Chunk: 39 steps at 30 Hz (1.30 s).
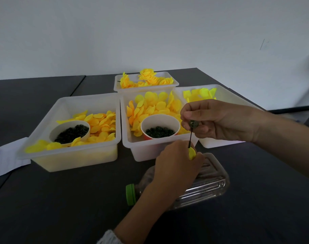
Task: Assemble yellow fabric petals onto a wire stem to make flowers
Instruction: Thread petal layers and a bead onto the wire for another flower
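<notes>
Wire stem (190, 138) near-vertical between hands: right hand (219, 118) pinching green ring (191, 124) at top, left hand (176, 162) gripping yellow petal (192, 153) at base. Ring directly above petal, along stem axis.

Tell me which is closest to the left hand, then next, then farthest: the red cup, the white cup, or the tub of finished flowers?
From the left hand, in the head view:
1. Red cup, just above it in the middle tub.
2. White cup, off to the left in the left tub.
3. Tub of finished flowers, at the back by the wall.
</notes>
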Each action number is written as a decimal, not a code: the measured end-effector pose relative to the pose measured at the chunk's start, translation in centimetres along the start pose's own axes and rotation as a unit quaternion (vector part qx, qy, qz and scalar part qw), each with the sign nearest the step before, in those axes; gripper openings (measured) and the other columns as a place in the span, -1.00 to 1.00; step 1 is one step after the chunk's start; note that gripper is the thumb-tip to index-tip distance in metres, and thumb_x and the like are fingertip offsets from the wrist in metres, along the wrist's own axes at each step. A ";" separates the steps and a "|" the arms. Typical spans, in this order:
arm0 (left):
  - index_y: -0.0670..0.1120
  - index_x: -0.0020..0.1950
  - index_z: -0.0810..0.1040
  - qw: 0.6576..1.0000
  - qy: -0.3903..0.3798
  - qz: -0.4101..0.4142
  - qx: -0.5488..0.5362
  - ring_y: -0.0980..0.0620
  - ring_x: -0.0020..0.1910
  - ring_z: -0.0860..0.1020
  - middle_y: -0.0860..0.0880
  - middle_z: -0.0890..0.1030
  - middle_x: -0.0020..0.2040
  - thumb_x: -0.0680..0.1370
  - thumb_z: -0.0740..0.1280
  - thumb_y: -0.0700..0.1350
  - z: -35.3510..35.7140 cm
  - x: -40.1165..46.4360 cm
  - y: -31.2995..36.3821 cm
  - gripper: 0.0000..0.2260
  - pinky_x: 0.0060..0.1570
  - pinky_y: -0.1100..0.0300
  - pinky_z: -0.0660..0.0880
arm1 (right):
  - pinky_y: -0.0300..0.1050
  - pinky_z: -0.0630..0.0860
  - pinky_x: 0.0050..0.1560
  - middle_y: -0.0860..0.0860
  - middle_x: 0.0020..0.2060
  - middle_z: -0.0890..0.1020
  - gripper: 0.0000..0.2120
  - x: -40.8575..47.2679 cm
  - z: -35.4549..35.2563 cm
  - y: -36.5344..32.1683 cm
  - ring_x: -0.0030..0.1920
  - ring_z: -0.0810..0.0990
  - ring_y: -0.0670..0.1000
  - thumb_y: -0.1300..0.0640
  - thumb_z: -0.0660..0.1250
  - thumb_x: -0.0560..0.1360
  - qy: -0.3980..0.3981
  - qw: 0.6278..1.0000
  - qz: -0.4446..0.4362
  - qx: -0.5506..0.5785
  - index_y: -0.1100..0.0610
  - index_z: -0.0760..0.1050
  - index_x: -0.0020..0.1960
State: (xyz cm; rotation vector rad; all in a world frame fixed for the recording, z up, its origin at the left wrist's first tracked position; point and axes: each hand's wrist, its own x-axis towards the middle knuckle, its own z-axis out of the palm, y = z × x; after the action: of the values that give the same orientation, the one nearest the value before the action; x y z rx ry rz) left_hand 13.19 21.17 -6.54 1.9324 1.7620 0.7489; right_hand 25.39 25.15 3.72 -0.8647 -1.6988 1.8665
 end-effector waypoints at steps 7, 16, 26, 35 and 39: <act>0.02 -0.02 0.51 1.000 0.015 0.000 -0.023 0.21 -0.27 0.41 0.15 0.45 -0.23 0.56 0.31 0.12 0.2 -0.1 -0.2 -0.82 -0.18 0.33 0.32 | -0.34 0.37 -0.44 0.07 -0.29 0.56 -0.89 -0.1 0.2 0.1 -0.48 0.32 -0.11 0.13 0.31 0.44 0.014 0.999 -0.024 -0.022 0.18 0.47 -0.13; 0.04 -0.06 0.52 1.000 0.016 0.003 -0.026 0.17 -0.20 0.51 0.09 0.57 -0.16 0.55 0.30 0.10 -0.2 -0.5 0.1 -0.84 -0.24 0.35 0.37 | -0.29 0.30 -0.44 0.13 -0.24 0.59 -0.81 0.1 0.0 0.5 -0.47 0.32 -0.07 0.05 0.34 0.41 0.042 0.996 -0.037 -0.066 0.17 0.51 -0.09; -0.01 -0.10 0.55 0.999 0.024 0.003 -0.048 0.10 -0.18 0.56 0.04 0.61 -0.17 0.55 0.30 0.07 -0.4 -0.8 0.2 -0.83 -0.19 0.27 0.45 | -0.28 0.26 -0.49 0.04 -0.43 0.51 -0.80 -1.8 -0.1 1.5 -0.52 0.33 -0.08 0.09 0.30 0.49 0.076 0.967 -0.129 -0.206 0.24 0.51 -0.14; 0.07 -0.25 0.44 0.997 0.002 0.052 -0.065 0.12 -0.29 0.55 0.05 0.57 -0.31 0.52 0.31 0.02 -0.4 -0.8 -0.1 -0.83 -0.28 0.19 0.51 | 0.13 0.51 -0.29 0.21 -0.39 0.61 -0.80 -1.2 0.8 3.7 -0.34 0.57 0.26 0.26 0.44 0.45 0.124 0.921 -0.167 -0.330 0.31 0.49 -0.26; 0.08 -0.07 0.53 0.997 -0.004 0.064 -0.053 0.16 -0.19 0.55 0.07 0.63 -0.16 0.51 0.33 0.04 -0.5 -0.7 -0.4 -0.93 -0.18 0.16 0.54 | 0.19 0.50 -0.22 0.18 -0.34 0.62 -0.81 -1.3 1.1 4.2 -0.28 0.57 0.21 0.23 0.46 0.45 0.129 0.914 -0.164 -0.349 0.26 0.51 -0.28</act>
State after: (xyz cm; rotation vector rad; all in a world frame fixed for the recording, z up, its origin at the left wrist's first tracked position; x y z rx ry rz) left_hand 12.55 20.54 -6.51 1.9877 1.5722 0.8605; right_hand 25.76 22.96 -0.23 -0.9477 -2.1924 0.8670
